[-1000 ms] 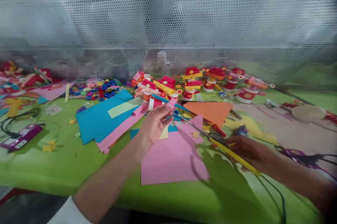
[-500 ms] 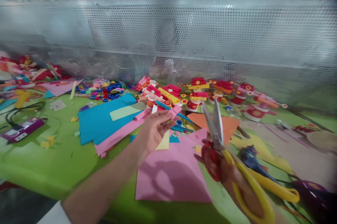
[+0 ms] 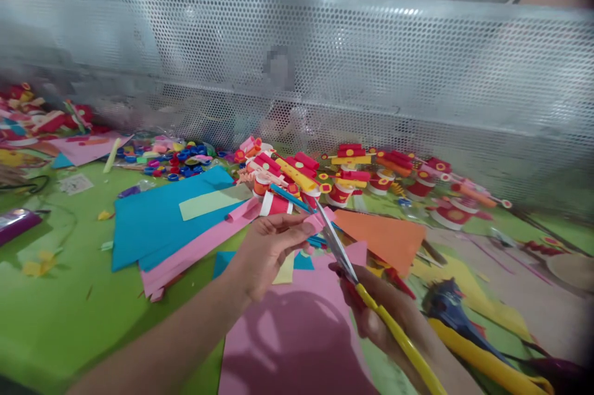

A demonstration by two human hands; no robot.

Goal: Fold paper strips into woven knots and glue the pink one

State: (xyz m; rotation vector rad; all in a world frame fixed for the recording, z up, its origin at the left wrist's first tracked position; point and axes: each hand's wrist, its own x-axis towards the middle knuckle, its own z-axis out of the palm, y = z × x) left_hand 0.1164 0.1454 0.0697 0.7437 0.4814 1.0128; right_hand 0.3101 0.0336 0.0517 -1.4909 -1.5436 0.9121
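Observation:
Pinched between the thumb and fingers of my left hand (image 3: pixel 273 243) is a small pink paper strip (image 3: pixel 317 220), raised above the table. My right hand (image 3: pixel 378 302) is wrapped round the handles of a pair of scissors (image 3: pixel 338 243) with yellow and red grips. The scissor blades meet the end of the pink strip; whether they have cut into it I cannot tell. Below both hands lies a large pink sheet (image 3: pixel 288 345), with their shadows on it. A pale yellow paper piece (image 3: pixel 284 272) sits at its upper edge.
Blue sheets (image 3: pixel 153 215) and a long pink strip (image 3: pixel 195 252) lie left; an orange sheet (image 3: pixel 380 231) lies right. Several red-and-white cup figures (image 3: pixel 341 194) stand before a perforated metal screen (image 3: pixel 208 42). A blue-and-yellow glue gun (image 3: pixel 457 314) rests at right.
My right hand has brought the scissors left to the pink strip, and the parted blades have come closer together. The left hand still pinches the strip. The view has shifted slightly.

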